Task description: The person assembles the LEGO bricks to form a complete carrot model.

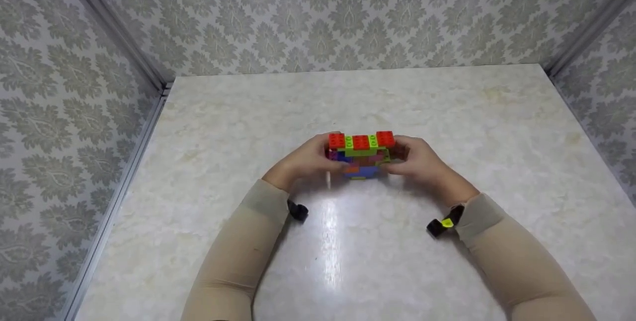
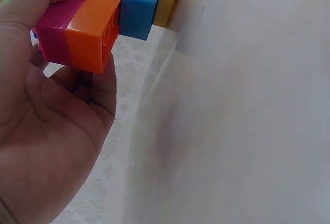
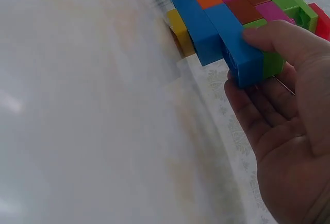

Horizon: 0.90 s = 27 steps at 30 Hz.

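Observation:
A block of joined toy building bricks point(image 1: 365, 161) stands upright at mid-table, with red and lime-green studded bricks point(image 1: 360, 142) along its top. It narrows downward to a yellow brick point(image 3: 179, 31) at the bottom. My left hand point(image 1: 310, 156) grips its left side, the thumb on the near face beside a magenta brick point(image 2: 55, 32) and an orange brick point(image 2: 93, 28). On the opposite side my right hand point(image 1: 421, 161) holds it, thumb pressed on a blue brick point(image 3: 232, 41) and fingers behind. Most fingers of both hands are hidden behind the bricks in the head view.
The pale marbled table point(image 1: 238, 122) spreads around the hands. A patterned wall point(image 1: 320, 18) rises along its back, with metal rails point(image 1: 119, 33) at the sides. Small black devices point(image 1: 298, 210) sit on both wrists.

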### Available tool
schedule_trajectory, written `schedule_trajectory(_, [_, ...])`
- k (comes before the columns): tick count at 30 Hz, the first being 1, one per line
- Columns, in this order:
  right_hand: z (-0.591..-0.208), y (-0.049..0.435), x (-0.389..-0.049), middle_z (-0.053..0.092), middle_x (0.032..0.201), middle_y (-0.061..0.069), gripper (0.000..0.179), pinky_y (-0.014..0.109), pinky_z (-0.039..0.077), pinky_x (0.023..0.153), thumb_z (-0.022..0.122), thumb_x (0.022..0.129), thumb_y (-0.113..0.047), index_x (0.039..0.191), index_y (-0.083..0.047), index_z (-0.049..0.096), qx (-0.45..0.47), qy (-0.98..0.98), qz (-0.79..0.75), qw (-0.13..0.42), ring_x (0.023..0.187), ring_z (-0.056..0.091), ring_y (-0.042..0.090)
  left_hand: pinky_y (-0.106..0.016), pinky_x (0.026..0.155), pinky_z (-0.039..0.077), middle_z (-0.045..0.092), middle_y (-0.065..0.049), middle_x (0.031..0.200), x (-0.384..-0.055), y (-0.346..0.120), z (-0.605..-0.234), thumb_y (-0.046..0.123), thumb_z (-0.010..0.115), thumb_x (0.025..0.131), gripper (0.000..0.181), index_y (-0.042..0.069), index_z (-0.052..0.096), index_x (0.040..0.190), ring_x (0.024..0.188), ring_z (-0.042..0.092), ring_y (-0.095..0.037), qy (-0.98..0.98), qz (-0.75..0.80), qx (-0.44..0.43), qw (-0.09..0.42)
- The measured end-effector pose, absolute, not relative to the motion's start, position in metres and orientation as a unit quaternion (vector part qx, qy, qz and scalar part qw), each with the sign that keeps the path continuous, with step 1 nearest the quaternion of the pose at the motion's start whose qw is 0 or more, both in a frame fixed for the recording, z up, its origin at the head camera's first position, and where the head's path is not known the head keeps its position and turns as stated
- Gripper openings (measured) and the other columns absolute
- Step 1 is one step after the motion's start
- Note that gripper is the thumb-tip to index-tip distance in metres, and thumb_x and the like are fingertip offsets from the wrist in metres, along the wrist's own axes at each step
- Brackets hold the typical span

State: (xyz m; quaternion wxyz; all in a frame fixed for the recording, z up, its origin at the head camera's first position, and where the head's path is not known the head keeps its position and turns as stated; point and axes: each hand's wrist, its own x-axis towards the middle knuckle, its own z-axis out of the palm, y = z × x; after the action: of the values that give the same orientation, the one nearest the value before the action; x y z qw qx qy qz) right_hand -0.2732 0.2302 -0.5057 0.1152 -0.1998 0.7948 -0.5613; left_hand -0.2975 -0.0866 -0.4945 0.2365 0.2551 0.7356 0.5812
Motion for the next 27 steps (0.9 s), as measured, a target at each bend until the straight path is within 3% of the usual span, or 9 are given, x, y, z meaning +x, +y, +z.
schedule_trajectory(8, [-0.508, 0.228, -0.275, 0.079, 0.136, 0.023, 0.044, 0.017, 0.061, 0.099, 0.086, 0.098, -0.006, 0.139, 0.005, 0.074, -0.15, 0.801, -0.571, 0.095, 0.112, 0.077, 0.008, -0.041, 0.122, 0.055, 0.072, -0.009, 0.148, -0.303, -0.09, -0.503, 0.011, 0.089, 0.097, 0.062, 0.013, 0.062, 0.153, 0.131, 0.069, -0.025, 0.752, 0.59, 0.21, 0.206])
schedule_trajectory(15, [-0.508, 0.231, -0.28, 0.076, 0.146, 0.019, 0.049, 0.014, 0.059, 0.1, 0.085, 0.103, -0.016, 0.149, -0.003, 0.072, -0.109, 0.814, -0.565, 0.082, 0.125, 0.073, 0.02, -0.029, 0.108, 0.059, 0.065, -0.016, 0.145, -0.309, -0.095, -0.51, -0.004, 0.083, 0.094, 0.059, 0.005, 0.057, 0.146, 0.123, 0.07, -0.027, 0.735, 0.626, 0.187, 0.178])
schedule_trajectory(20, [-0.507, 0.231, -0.28, 0.074, 0.148, 0.019, 0.052, 0.014, 0.058, 0.102, 0.086, 0.103, -0.018, 0.151, -0.005, 0.072, -0.083, 0.804, -0.586, 0.061, 0.128, 0.073, 0.021, -0.03, 0.107, 0.062, 0.069, -0.018, 0.142, -0.311, -0.094, -0.511, -0.005, 0.084, 0.096, 0.053, 0.003, 0.062, 0.143, 0.122, 0.073, -0.028, 0.737, 0.636, 0.158, 0.168])
schedule_trajectory(27, [-0.508, 0.229, -0.279, 0.072, 0.144, 0.017, 0.047, 0.015, 0.061, 0.099, 0.087, 0.1, -0.008, 0.144, 0.001, 0.072, -0.042, 0.784, -0.619, 0.026, 0.12, 0.071, 0.013, -0.03, 0.107, 0.063, 0.073, -0.015, 0.14, -0.311, -0.093, -0.511, -0.002, 0.087, 0.096, 0.053, 0.005, 0.069, 0.146, 0.122, 0.074, -0.027, 0.755, 0.625, 0.137, 0.147])
